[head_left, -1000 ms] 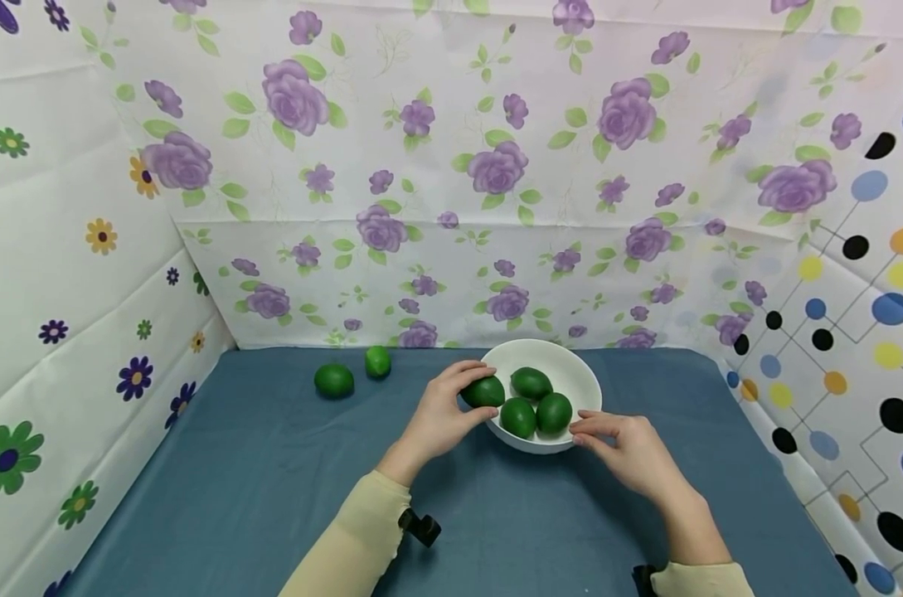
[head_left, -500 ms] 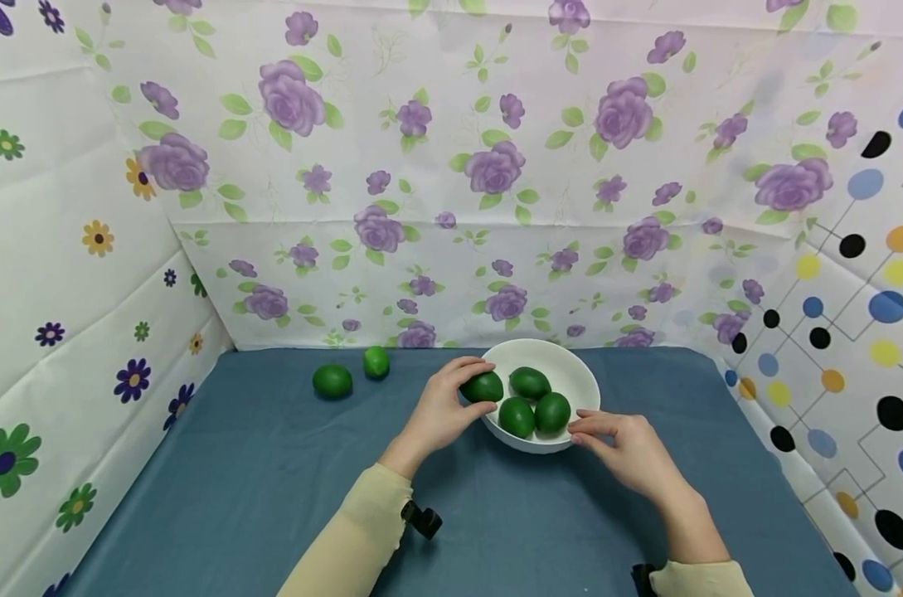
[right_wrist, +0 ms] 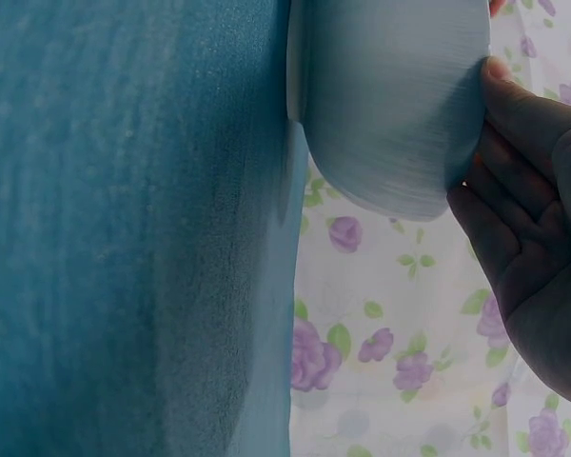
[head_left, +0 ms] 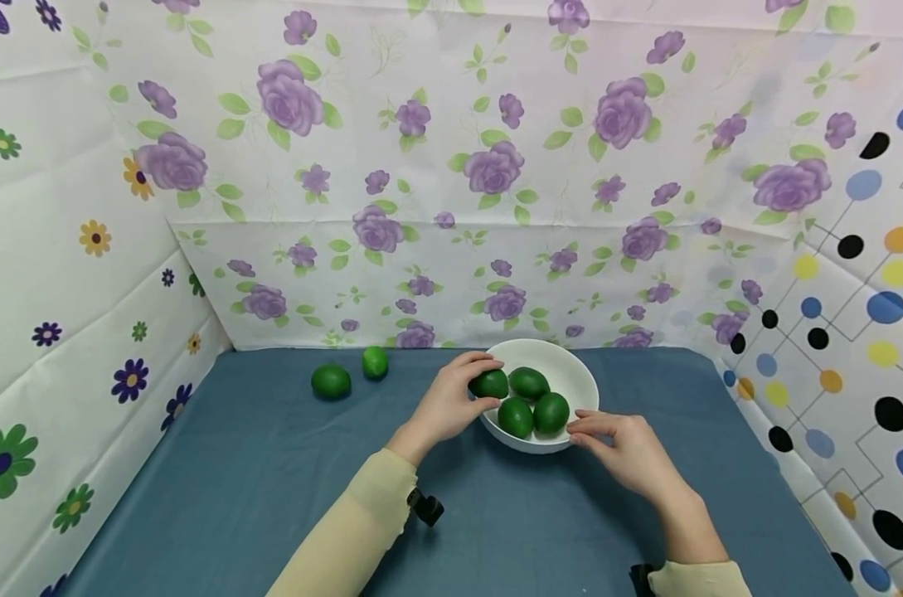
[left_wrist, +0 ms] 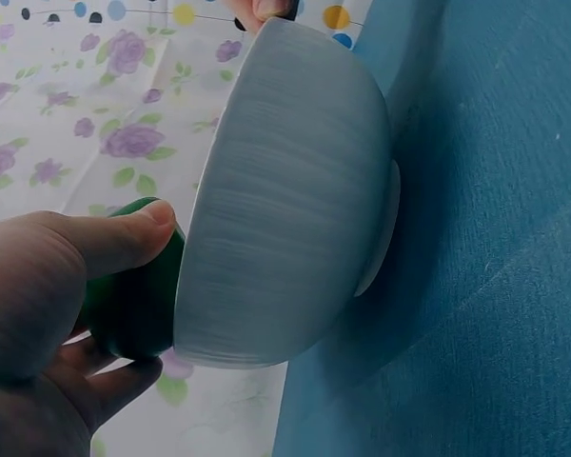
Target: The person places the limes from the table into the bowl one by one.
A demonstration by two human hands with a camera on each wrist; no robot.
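- Fruit (head_left: 490,384), dark green and oval, at the left rim of a round white bowl (head_left: 580,381), held between parted thumb and fingers of the left hand (head_left: 451,405).
- Right hand (head_left: 628,448) touches the right rim; whether it grips, cannot tell.
- Three similar fruits (head_left: 551,413) inside; two green fruits (head_left: 331,381) far left on blue cloth (head_left: 220,473).

Six green fruits (head_left: 551,413) visible; one white bowl (head_left: 576,377); one blue tablecloth (head_left: 264,464).

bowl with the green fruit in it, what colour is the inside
The bowl is plain white inside, seen best in the head view.
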